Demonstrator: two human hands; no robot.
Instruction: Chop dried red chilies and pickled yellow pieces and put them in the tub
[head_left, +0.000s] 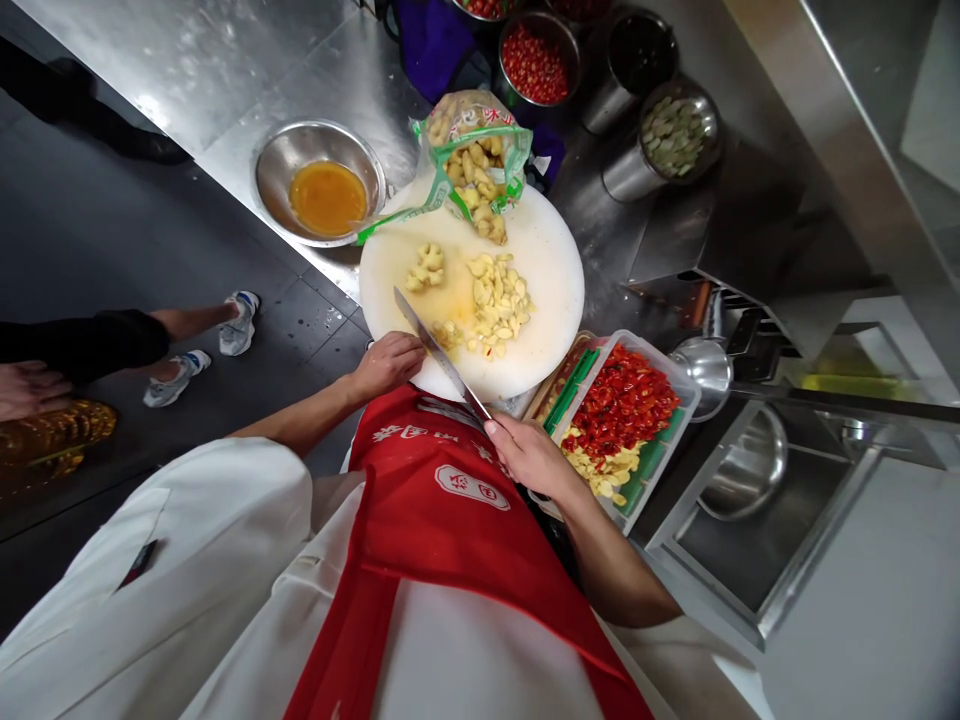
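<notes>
White board (556,255), bare along its right rim, tops a steel counter (225,70). Right hand (525,455) grips the knife (448,364); left hand (390,363) curls near the blade, hold unclear.

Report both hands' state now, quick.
Left hand: at the edge of the cutting board; grip can't be told.
Right hand: closed, holding the knife.

Cutting board (553,245) is mostly white tbh, pale yellow ginger slices (501,300) on it, red apron (420,535) with white lettering (471,487) right beside it.
</notes>
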